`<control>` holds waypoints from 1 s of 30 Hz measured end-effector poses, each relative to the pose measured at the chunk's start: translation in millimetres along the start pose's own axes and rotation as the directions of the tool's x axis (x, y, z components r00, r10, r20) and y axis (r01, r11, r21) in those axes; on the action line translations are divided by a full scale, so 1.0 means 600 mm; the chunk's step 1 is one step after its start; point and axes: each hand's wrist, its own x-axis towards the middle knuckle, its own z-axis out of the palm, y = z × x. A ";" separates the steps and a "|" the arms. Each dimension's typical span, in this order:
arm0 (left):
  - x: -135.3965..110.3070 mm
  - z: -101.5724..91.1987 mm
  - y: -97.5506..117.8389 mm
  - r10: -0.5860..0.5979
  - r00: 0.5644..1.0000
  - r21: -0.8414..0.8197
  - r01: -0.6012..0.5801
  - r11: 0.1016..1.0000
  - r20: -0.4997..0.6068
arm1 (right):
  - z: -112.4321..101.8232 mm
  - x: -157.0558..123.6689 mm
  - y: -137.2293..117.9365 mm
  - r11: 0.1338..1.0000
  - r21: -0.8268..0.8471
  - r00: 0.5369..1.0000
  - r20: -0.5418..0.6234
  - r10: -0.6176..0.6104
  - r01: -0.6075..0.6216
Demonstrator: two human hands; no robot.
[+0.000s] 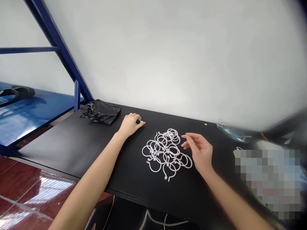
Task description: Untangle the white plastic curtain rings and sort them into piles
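Observation:
A pile of several white plastic rings [166,152] lies on the black table [72,150]. My left hand [130,124] rests on the table to the left of the pile, fingers curled, with a small white piece pinched at the fingertips. My right hand [200,150] hovers just right of the pile, fingers spread and slightly bent, holding nothing.
A crumpled black plastic bag [102,111] lies at the table's back left. Clear plastic wrap [230,131] sits at the back right by the white wall. A blue metal rack with a blue shelf [28,111] stands to the left. Red tiled floor lies below.

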 end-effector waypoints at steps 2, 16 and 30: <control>-0.002 0.004 -0.001 -0.009 0.998 -0.016 0.010 1.000 0.054 | 0.001 0.000 0.000 1.000 -0.010 1.000 0.007 0.000 0.000; -0.013 -0.006 0.061 0.063 0.997 0.072 -0.066 0.995 0.044 | -0.013 0.027 0.045 0.829 -0.523 0.964 0.258 -0.070 0.200; -0.014 -0.003 0.039 -0.022 0.985 0.204 -0.013 0.979 0.169 | -0.022 0.032 0.053 0.779 -0.615 0.979 0.203 0.004 0.124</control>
